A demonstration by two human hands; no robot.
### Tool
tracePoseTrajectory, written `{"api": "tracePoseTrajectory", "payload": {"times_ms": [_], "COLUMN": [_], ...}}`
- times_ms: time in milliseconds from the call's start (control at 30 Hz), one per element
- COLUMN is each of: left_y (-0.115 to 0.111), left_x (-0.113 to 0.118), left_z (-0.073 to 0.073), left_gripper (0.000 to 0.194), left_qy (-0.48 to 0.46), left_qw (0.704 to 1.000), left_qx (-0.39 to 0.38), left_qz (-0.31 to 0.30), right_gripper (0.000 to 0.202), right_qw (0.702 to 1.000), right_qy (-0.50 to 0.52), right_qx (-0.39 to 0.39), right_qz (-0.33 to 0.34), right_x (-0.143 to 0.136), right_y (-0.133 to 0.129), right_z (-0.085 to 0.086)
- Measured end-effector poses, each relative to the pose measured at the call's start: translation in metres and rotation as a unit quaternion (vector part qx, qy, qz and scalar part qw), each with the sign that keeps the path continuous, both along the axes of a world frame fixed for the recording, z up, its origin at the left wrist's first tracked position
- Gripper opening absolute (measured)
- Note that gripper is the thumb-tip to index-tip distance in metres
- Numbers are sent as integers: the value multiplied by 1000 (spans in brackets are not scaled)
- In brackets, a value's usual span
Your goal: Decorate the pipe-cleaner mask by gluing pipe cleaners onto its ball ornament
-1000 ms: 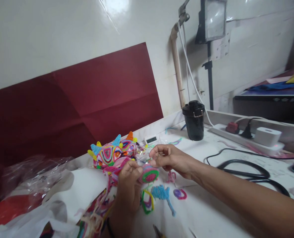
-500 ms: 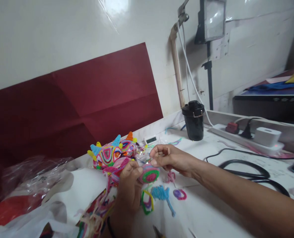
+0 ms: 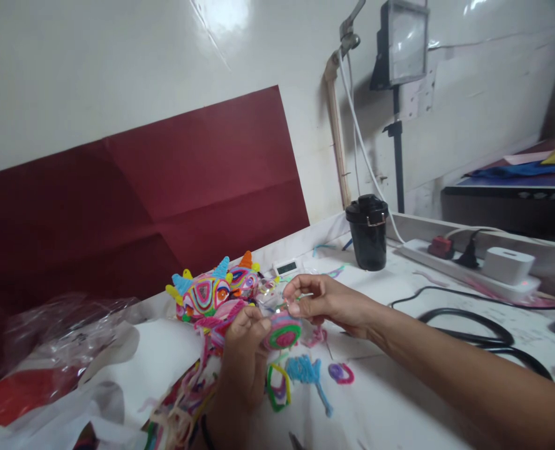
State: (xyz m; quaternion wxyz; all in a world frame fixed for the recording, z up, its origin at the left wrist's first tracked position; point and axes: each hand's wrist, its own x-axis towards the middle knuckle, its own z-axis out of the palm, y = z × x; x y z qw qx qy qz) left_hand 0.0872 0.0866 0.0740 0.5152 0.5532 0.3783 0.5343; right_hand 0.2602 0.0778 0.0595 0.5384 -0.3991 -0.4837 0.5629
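Note:
My left hand point(image 3: 247, 340) is closed, thumb and fingers pinching the edge of a round coiled piece point(image 3: 284, 337) in pink and green, which looks made of fuzzy pipe cleaner. Just above its upper edge, my right hand point(image 3: 317, 300) has thumb and forefinger pinched together; what lies between them is too small to make out. Below the hands on the white table are a blue fuzzy bundle point(image 3: 304, 369) with a trailing strand, a yellow-green loop point(image 3: 278, 387) with purple inside, and a pink and purple curl point(image 3: 341, 374). Behind stand two colourful horned animal heads point(image 3: 205, 294).
Loose pipe cleaners point(image 3: 179, 406) and crumpled clear plastic point(image 3: 66, 331) lie at the left. Further back are a small digital display point(image 3: 285, 268) and a black lidded cup point(image 3: 369, 234). A power strip point(image 3: 413, 251) and black cable point(image 3: 465, 319) occupy the right side.
The view has shifted slightly, moving the scene a little down and right. My right fingertips sit slightly farther from the round piece; my left hand keeps its hold.

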Motion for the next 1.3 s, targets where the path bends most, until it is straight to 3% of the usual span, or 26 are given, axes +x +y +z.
{"api": "tracePoseTrajectory", "payload": {"times_ms": [133,367,567,767,967,1300], "left_y": [4,8,7,5,8,9], "left_x": [-1,-3,-1,-2,-4,-5], "left_z": [-5,-16,-16,-12,-14,-7], "left_gripper": [14,19,22,19,18,15], "left_qy": [-42,-78,-105,-69,-59,-28], "left_qw": [996,990,984,992,991,995], "left_qx": [-54,-79,-99,-73,-72,-62], "left_qz": [-66,-85,-107,-74,-93,-77], "right_gripper": [46,44,43,45,45,44], "right_qw": [1000,1000,999,1000,1000,997], "right_qy": [-8,-16,-13,-5,2,-67], "right_qx": [7,8,10,11,18,41], "right_qz": [-5,-20,-27,-18,-9,-27], "right_x": [-1,-5,-6,-4,-1,5], "right_y": [1,2,2,0,-2,-6], "right_z": [0,-4,-3,0,3,8]}}
